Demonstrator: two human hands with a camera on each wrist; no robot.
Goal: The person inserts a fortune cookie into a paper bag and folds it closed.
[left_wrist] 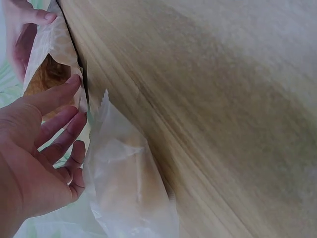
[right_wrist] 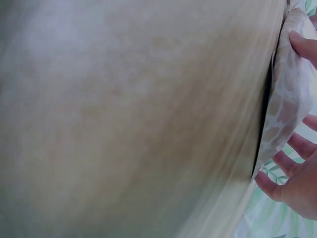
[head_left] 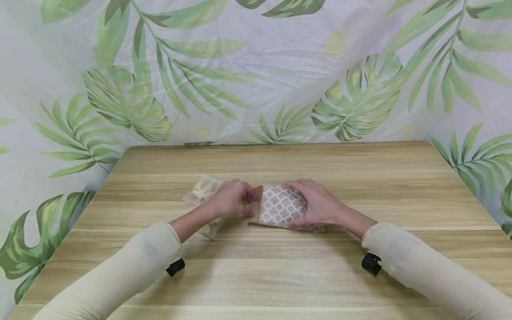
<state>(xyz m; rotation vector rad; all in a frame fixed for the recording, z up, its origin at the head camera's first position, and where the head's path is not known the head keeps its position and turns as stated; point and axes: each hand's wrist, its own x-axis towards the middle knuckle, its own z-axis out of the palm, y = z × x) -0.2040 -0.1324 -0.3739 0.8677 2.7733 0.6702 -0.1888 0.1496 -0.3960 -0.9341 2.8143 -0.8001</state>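
A paper bag (head_left: 282, 206) with a white lattice pattern lies on its side on the table, its mouth toward the left. My right hand (head_left: 320, 202) grips its closed end, thumb on the near side and fingers over the far side. At the mouth is my left hand (head_left: 232, 198), thumb and fingertips apart at the rim. In the left wrist view the bag's brown inside (left_wrist: 54, 74) shows past these loosely bent fingers. Beside the left hand lies translucent wrapping (head_left: 204, 189) with something pale inside; part of it is hidden behind the left forearm.
The wood-grain table (head_left: 280, 275) has its back edge against a leaf-print cloth (head_left: 240, 66), which also hangs at both sides. A black wrist camera (head_left: 175, 266) sits under the left sleeve, another black camera (head_left: 372, 263) under the right.
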